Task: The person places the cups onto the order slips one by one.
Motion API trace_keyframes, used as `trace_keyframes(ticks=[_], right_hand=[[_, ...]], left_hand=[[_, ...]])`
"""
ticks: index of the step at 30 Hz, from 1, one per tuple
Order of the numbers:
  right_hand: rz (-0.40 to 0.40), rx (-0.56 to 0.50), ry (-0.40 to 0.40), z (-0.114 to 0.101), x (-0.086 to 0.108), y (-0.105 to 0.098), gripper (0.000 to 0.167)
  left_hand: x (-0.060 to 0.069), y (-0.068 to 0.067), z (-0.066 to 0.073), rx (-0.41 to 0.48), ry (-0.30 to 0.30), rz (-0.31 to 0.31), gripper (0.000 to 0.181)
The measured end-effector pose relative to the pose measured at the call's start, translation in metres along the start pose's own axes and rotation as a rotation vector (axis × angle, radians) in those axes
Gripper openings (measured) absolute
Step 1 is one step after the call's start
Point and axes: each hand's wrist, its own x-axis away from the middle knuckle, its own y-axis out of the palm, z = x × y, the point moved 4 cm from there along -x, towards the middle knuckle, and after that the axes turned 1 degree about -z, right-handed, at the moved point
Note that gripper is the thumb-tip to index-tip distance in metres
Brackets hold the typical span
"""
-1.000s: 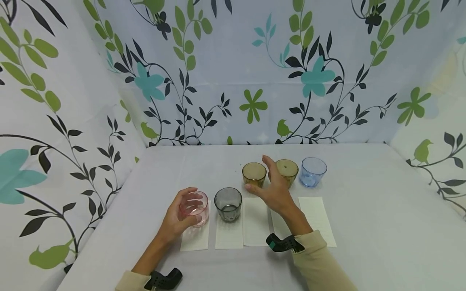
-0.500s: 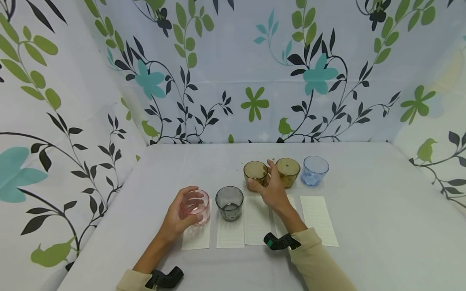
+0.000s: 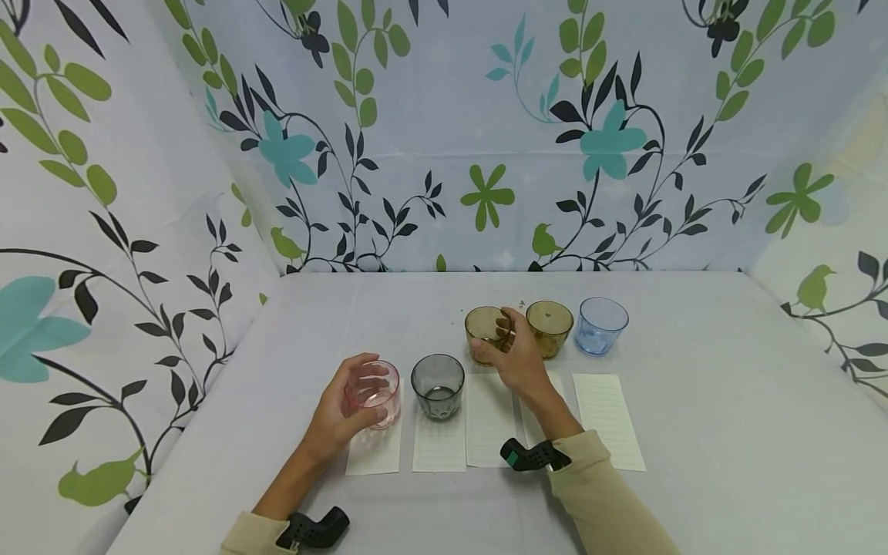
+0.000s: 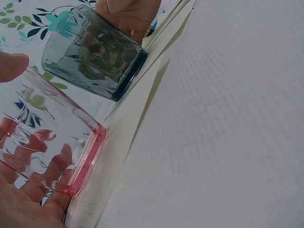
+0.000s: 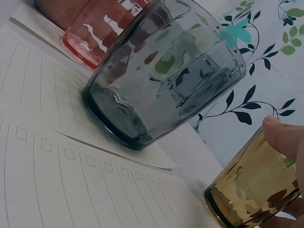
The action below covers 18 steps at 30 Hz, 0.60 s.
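Note:
In the head view my left hand (image 3: pixel 331 420) curls around a clear pink drinking glass (image 3: pixel 383 401), which stands upright on a paper strip. The left wrist view shows the thumb (image 4: pixel 13 66) on one side of this glass and fingers behind it. My right hand (image 3: pixel 524 368) grips an amber glass (image 3: pixel 479 331) from its right side, thumb near and fingers at the far side; the right wrist view shows its thumb (image 5: pixel 280 135) on the glass wall. A grey glass (image 3: pixel 437 391) stands upright between the hands, touched by neither.
A second amber glass (image 3: pixel 550 330) stands close to the right hand's fingers, with a blue glass (image 3: pixel 600 327) to its right. Several lined paper strips (image 3: pixel 490 432) lie in a row on the white table (image 3: pixel 721 432). Patterned cloth (image 3: pixel 430 139) hangs behind.
My right hand has moved left from between the amber glasses and closed around the left one. The left hand stays on the pink glass. The view shifted slightly.

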Motion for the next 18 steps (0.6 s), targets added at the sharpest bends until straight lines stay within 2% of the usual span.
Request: trace_keyframes(ticks=[6,11,18], right_hand=[[0.005,-0.019,-0.007,-0.006,0.002,-0.003,0.084],[-0.016,-0.064,-0.044,-0.022,0.008,-0.009,0.081],[-0.004,-0.085,-0.082,-0.039,0.017,-0.019,0.081]], left_hand=[[-0.001,0.001,0.001,0.004,0.007,0.001,0.068],[0.000,0.000,0.002,0.006,0.006,0.003,0.066],[0.000,0.000,0.002,-0.001,-0.001,0.000,0.066]])
